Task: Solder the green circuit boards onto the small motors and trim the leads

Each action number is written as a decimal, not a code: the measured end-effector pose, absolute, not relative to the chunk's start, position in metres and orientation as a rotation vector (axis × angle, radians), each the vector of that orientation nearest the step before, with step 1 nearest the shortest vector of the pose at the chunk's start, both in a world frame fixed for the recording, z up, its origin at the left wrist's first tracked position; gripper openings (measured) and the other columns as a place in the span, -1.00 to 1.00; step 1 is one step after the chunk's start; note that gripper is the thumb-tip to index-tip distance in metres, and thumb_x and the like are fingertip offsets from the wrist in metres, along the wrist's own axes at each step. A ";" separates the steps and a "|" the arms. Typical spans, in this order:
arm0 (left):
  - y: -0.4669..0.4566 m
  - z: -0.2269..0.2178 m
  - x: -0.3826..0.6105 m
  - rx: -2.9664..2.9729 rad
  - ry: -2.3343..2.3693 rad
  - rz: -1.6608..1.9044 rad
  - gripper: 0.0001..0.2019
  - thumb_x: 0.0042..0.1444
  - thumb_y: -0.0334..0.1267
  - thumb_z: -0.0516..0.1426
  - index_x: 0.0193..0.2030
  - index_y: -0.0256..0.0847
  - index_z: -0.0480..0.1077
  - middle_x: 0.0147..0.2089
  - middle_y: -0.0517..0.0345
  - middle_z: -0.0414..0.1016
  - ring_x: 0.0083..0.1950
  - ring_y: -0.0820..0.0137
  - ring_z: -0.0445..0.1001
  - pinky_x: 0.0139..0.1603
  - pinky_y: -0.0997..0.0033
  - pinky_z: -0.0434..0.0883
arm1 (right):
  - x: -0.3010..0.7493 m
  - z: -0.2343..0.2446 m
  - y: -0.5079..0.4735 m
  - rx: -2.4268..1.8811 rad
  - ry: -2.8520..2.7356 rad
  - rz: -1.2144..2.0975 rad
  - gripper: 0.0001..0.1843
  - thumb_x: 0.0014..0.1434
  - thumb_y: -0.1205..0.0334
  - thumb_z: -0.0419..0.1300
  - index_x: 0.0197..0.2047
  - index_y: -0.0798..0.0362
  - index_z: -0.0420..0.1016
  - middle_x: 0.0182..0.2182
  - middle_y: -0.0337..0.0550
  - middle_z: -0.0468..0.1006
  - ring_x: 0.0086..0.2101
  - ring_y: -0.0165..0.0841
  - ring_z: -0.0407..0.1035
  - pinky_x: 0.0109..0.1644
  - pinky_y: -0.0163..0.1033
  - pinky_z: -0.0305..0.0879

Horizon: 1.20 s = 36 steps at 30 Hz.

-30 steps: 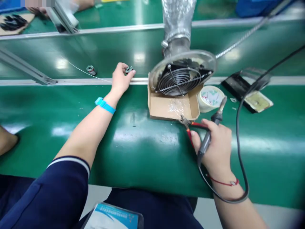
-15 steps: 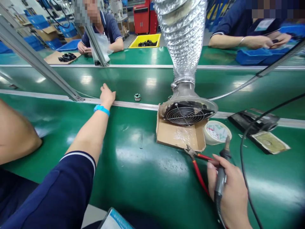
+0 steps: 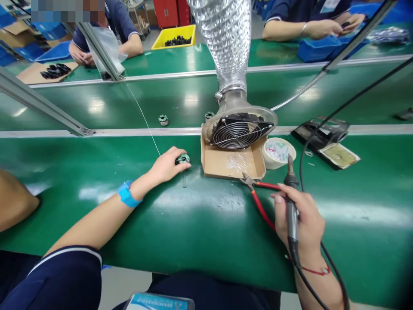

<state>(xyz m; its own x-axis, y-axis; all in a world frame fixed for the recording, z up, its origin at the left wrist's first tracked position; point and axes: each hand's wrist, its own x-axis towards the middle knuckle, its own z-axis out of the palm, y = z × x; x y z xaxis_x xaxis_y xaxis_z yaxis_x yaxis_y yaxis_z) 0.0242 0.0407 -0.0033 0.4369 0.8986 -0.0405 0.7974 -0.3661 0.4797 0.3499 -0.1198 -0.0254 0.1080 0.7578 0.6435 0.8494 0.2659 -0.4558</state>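
a thin white strand (image 3: pixel 143 115) slants down to the left hand (image 3: pixel 165 167). a green-topped cylinder (image 3: pixel 163 120) stands on the far strip beyond that hand, whose thumb and fingers are closed around a small round part (image 3: pixel 184 159), just left of the cardboard tray (image 3: pixel 226 168). cutters (image 3: pixel 248 181) with red handles lie spread at the tray's front edge. next comes a pale tub (image 3: pixel 274 163), then the right hand (image 3: pixel 306 215), wrapped around a soldering iron (image 3: pixel 292 217), tip upward; whether it touches the cutters' handles, i cannot tell.
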 end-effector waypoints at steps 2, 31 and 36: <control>0.014 -0.004 0.033 2.272 1.295 0.254 -0.55 0.19 -0.03 0.24 0.15 -0.19 0.42 0.05 -0.01 0.46 0.04 0.20 0.50 0.08 0.21 0.46 | 0.345 -0.022 -0.128 -1.449 -1.641 -0.135 -0.66 0.20 0.34 0.24 0.05 -0.05 0.52 -0.32 -0.17 0.63 -0.37 -0.30 0.43 -0.18 -0.10 0.40; -0.072 0.029 0.093 1.951 0.692 0.341 -0.49 0.16 0.22 0.21 0.02 -0.15 0.54 -0.30 0.18 0.41 -0.34 0.43 0.34 -0.33 0.43 0.31 | 0.287 0.035 -0.127 -1.214 -1.592 0.984 -0.67 0.29 0.34 0.15 0.12 0.01 0.31 -0.33 -0.36 0.49 -0.36 -0.56 0.42 -0.20 -0.38 0.40; -0.073 0.024 0.092 2.014 0.690 0.397 -0.55 0.18 0.11 0.25 0.03 -0.19 0.49 -0.20 0.14 0.49 -0.21 0.37 0.44 -0.20 0.36 0.39 | 0.284 0.021 -0.130 -1.165 -1.640 0.870 -0.70 0.31 0.32 0.15 0.10 -0.04 0.31 -0.27 -0.34 0.47 -0.30 -0.54 0.42 -0.12 -0.34 0.40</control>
